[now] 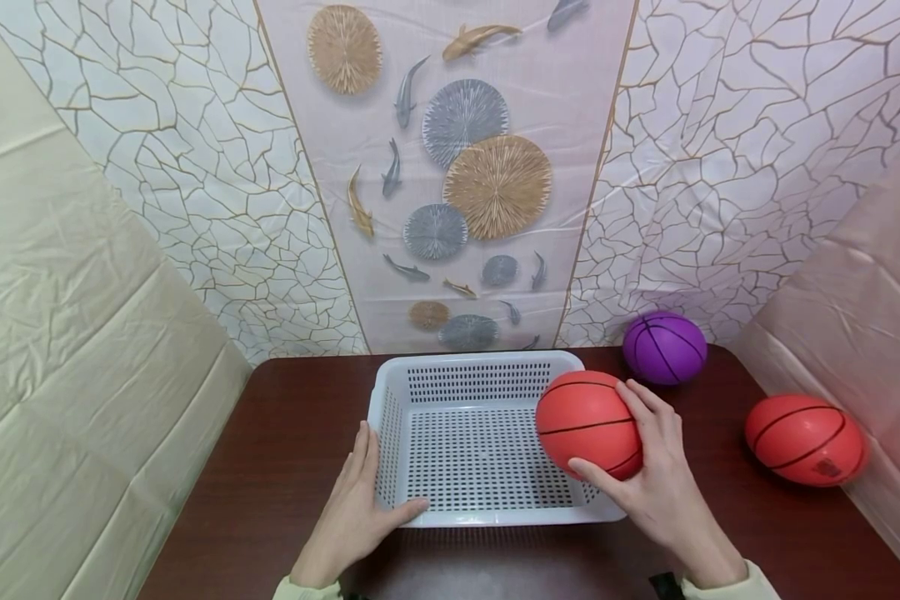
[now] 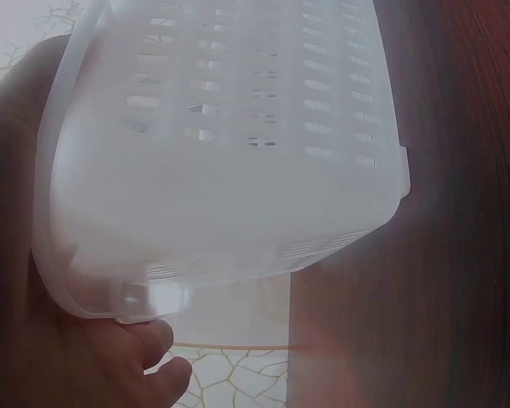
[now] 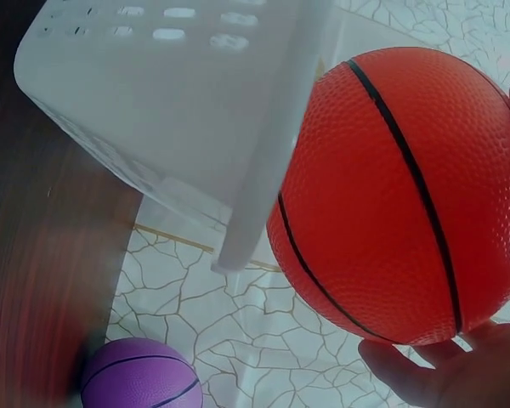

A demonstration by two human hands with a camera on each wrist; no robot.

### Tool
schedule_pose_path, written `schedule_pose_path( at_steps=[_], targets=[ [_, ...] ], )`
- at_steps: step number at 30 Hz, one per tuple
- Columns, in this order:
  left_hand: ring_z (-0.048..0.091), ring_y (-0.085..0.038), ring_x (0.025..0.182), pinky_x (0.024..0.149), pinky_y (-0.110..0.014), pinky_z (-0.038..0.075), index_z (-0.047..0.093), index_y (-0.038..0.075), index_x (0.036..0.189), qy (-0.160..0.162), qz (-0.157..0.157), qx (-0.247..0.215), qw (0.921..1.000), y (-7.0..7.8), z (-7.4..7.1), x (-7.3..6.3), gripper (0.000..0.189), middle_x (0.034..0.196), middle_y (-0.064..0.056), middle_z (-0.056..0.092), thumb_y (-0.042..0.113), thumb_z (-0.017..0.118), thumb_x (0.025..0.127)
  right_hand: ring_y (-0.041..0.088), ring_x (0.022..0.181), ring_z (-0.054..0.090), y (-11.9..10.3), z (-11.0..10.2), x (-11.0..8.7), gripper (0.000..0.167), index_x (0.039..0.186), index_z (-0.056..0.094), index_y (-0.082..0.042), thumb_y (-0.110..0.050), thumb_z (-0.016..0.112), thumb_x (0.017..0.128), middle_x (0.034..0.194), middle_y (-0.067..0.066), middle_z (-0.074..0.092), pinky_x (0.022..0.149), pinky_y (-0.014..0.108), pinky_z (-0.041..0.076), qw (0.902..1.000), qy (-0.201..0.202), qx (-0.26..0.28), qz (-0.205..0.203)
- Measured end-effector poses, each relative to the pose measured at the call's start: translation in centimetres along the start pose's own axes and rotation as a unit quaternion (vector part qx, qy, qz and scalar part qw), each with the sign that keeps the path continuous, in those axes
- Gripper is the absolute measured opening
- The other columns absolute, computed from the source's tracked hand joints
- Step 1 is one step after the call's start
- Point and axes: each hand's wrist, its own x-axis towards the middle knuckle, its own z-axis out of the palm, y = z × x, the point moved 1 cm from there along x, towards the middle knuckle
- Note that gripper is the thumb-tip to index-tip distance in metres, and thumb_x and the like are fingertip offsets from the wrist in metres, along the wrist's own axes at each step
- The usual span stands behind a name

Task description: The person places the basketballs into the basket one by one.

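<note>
A red ball with black seam lines [image 1: 588,425] is in my right hand [image 1: 663,467], its fingers over the far right side and its thumb across the near side. The ball is held above the right end of a white plastic basket [image 1: 495,518]; in the right wrist view the basket's rim [image 3: 276,144] covers part of the ball. At the basket's near left corner is my left hand [image 1: 352,500]. Its fingers lie along the left rim and the thumb reaches over the front rim. Slotted walls [image 2: 238,170] of the basket fill the left wrist view.
A purple ball [image 1: 665,347] stands behind the basket to the right, by the wall. Farther right, a second red ball [image 1: 806,440] sits near the table's right edge. The dark brown table [image 1: 270,467] is bounded by draped cloth walls on three sides.
</note>
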Motion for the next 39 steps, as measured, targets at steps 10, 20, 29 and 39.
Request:
schedule_pose_path(
  at_steps=[10,20,29,39],
  targets=[
    [0.015,-0.037,0.145,0.11,-0.058,0.025,0.006,0.007,0.156,0.004,0.005,-0.005,1.0,-0.1,0.0,0.1,0.126,0.162,-0.002,-0.006,0.073,0.069,0.07,0.032,0.129,0.032,-0.3,0.7,-0.3,0.109,0.151,0.035,-0.019,-0.027,0.095,0.06,0.151,0.011,0.029,0.078,0.065,0.048,0.9999,-0.009,0.012,-0.005],
    [0.011,-0.034,0.146,0.111,-0.057,0.024,0.006,0.008,0.156,-0.003,-0.002,-0.007,1.0,-0.1,0.0,0.2,0.127,0.162,-0.001,-0.007,0.075,0.068,0.069,0.03,0.13,0.031,-0.3,1.3,-0.5,0.108,0.151,0.036,-0.019,-0.029,0.094,0.061,0.15,0.011,0.03,0.079,0.064,0.048,0.9997,-0.017,0.006,-0.014],
    [0.013,-0.037,0.145,0.11,-0.059,0.025,0.008,0.006,0.156,0.008,0.006,-0.006,0.9999,-0.1,0.0,0.0,0.124,0.163,-0.002,-0.005,0.07,0.071,0.071,0.03,0.13,0.031,-0.3,1.7,-0.6,0.108,0.151,0.037,-0.02,-0.03,0.094,0.06,0.15,0.01,0.031,0.079,0.062,0.048,0.9997,-0.02,0.01,-0.013],
    [0.014,-0.036,0.145,0.11,-0.057,0.025,0.007,0.006,0.156,0.01,0.008,-0.009,0.9999,0.0,0.0,-0.1,0.123,0.162,-0.002,-0.005,0.068,0.072,0.072,0.027,0.13,0.03,-0.1,2.1,-0.8,0.107,0.15,0.037,-0.021,-0.032,0.094,0.061,0.151,0.007,0.031,0.081,0.061,0.048,0.9995,-0.028,0.009,-0.006]
  ],
)
